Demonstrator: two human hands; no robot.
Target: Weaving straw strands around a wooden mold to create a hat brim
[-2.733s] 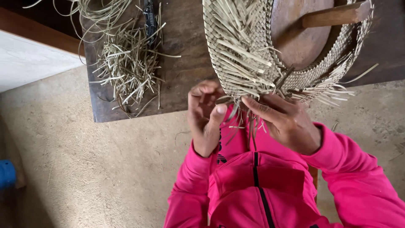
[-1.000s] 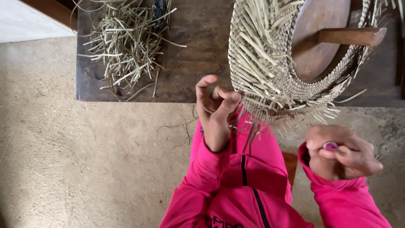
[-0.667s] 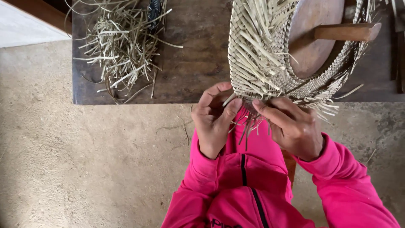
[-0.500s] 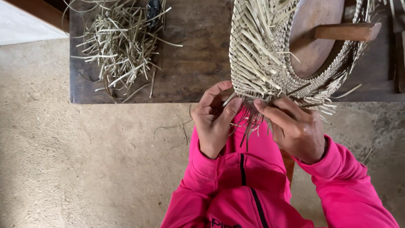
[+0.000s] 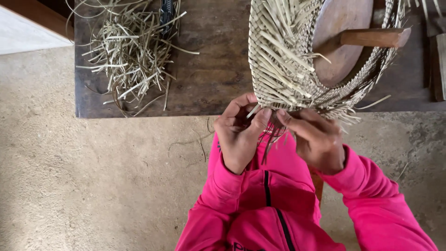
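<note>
Both hands have come back together at the lower rim of the weave; one second ago the right hand was away at the lower right of the frame, closed like a fist, and now it works beside the left one again. The left hand (image 5: 239,132) pinches a few loose strands between thumb and fingers, just under the rim. The right hand (image 5: 313,139) also grips strands there, with its fingers pressed against the edge, so both are closed on fibre and almost touching each other.

Above them, at the upper centre and right of the frame, the woven straw hat (image 5: 283,60) sits over a round wooden form (image 5: 341,42) with a wooden handle (image 5: 371,37) pointing right. Its crown and a wide part of the brim look already plaited tightly. Many straw ends are still free: they stick out over the surface and hang as a fringe along the lower rim, so I judge the edge is not finished and much trimming or tucking is left.

Further out, at the upper left, a pile of loose straw (image 5: 132,51) lies on the dark wooden table (image 5: 213,79). Below it is the sandy floor (image 5: 93,186), and the pink jacket (image 5: 278,204) fills the bottom.
</note>
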